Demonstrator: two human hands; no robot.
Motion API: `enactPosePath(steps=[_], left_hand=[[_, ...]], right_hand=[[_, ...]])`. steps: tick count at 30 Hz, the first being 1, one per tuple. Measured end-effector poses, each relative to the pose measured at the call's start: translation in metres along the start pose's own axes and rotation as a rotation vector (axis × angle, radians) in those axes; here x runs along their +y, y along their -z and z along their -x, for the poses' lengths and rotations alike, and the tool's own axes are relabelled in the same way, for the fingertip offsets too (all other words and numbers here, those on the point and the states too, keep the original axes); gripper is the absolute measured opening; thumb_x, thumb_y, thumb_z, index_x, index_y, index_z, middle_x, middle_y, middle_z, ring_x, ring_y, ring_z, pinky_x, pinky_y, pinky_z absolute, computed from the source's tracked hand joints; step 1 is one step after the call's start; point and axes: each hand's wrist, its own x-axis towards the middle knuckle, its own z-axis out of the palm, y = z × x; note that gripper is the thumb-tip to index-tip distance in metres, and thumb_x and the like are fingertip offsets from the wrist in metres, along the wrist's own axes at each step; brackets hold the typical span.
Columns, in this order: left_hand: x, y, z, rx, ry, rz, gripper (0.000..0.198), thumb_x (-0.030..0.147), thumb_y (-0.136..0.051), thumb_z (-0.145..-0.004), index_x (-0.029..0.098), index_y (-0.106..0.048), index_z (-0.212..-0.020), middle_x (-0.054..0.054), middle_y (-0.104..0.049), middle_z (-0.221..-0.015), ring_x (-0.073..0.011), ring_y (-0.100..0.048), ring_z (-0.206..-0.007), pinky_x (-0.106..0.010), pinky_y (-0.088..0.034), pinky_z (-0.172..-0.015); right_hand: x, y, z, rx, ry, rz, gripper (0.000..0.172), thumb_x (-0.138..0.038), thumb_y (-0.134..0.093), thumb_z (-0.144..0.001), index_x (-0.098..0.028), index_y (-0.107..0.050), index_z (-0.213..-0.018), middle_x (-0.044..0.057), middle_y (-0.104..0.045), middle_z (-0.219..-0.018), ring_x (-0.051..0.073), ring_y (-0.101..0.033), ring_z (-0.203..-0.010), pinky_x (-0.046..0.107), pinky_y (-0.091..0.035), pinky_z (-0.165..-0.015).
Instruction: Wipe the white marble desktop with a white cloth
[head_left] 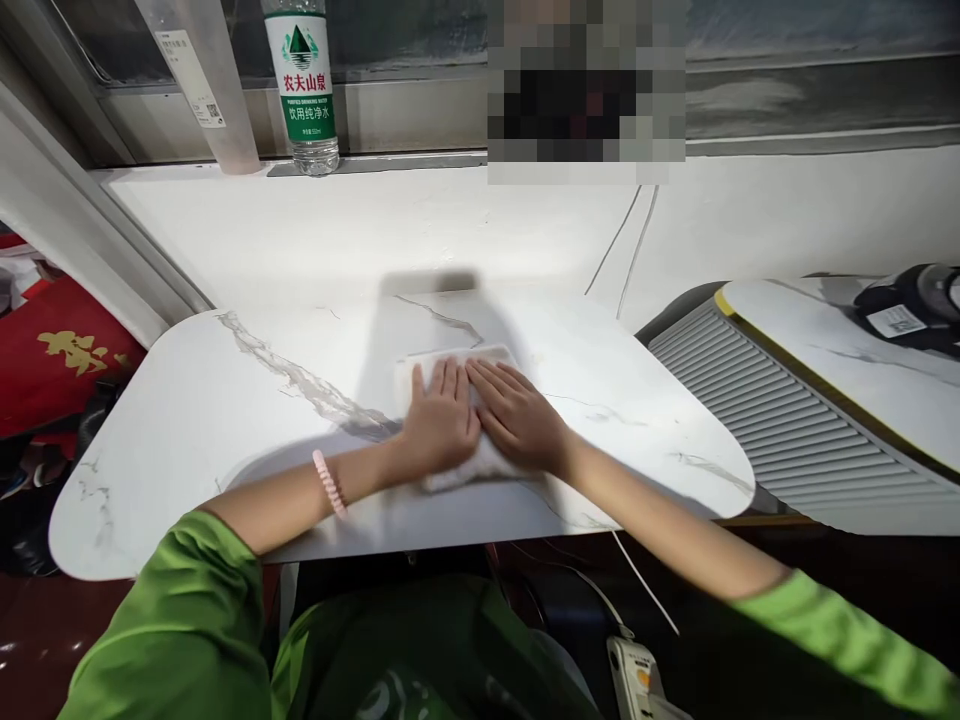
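Note:
A white cloth (pixel 469 470) lies folded flat on the marble-patterned white table (pixel 172 430), near the middle. My left hand (pixel 441 422) rests on its left part with the fingers stretched out and the thumb side turned toward my other hand. Pressed against it, my right hand (pixel 521 415) lies flat on the cloth's right part, fingers extended forward and slightly left. Both palms are hidden against the cloth. A pink coiled band (pixel 330 483) is around my left wrist.
On the ledge behind the table stand a water bottle (pixel 302 90) and a translucent container (pixel 202 90). A ribbed cabinet (pixel 787 400) is at the right. A power strip (pixel 636 680) hangs below the front edge. Red bags (pixel 67 350) are at the left.

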Motion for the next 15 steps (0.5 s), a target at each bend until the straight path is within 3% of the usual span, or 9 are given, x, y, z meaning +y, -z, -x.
enactPosePath(steps=[4,7,12,15], left_hand=[[0.035,-0.002,0.029,-0.021,-0.107,0.027,0.064,0.033,-0.031,-0.099,-0.005,-0.026,-0.150,-0.024,-0.021,-0.158,-0.0354,-0.016,-0.149,-0.062,-0.010,-0.119],[0.044,-0.006,0.032,-0.016,-0.165,0.042,0.064,0.033,-0.032,-0.098,-0.005,-0.027,-0.150,-0.025,-0.023,-0.157,-0.0355,-0.017,-0.148,-0.063,-0.012,-0.118],[0.035,-0.012,0.002,0.016,-0.175,0.155,0.061,0.029,-0.038,-0.095,-0.004,-0.032,-0.147,-0.025,-0.029,-0.156,-0.0340,-0.020,-0.148,-0.062,-0.010,-0.119],[0.014,0.005,-0.001,0.148,-0.252,0.437,0.046,0.024,-0.037,-0.096,0.008,-0.047,-0.138,-0.019,-0.051,-0.143,-0.0294,-0.041,-0.139,-0.056,-0.028,-0.117]], right_hand=[[-0.018,0.016,0.054,0.071,-0.017,0.022,0.058,-0.023,-0.037,-0.094,-0.005,-0.036,-0.149,0.021,-0.049,-0.146,0.030,-0.040,-0.140,0.053,-0.037,-0.114],[-0.025,0.025,0.069,0.083,-0.065,0.034,0.059,-0.020,-0.040,-0.092,-0.007,-0.035,-0.149,0.020,-0.051,-0.144,0.031,-0.043,-0.138,0.054,-0.039,-0.112],[-0.016,0.024,0.057,0.080,-0.104,0.018,0.056,-0.019,-0.040,-0.090,-0.005,-0.042,-0.145,0.021,-0.052,-0.142,0.032,-0.046,-0.135,0.053,-0.040,-0.111],[0.008,0.017,0.037,0.067,-0.128,0.008,0.056,-0.024,-0.041,-0.091,-0.008,-0.043,-0.145,0.020,-0.051,-0.144,0.032,-0.047,-0.135,0.053,-0.040,-0.111]])
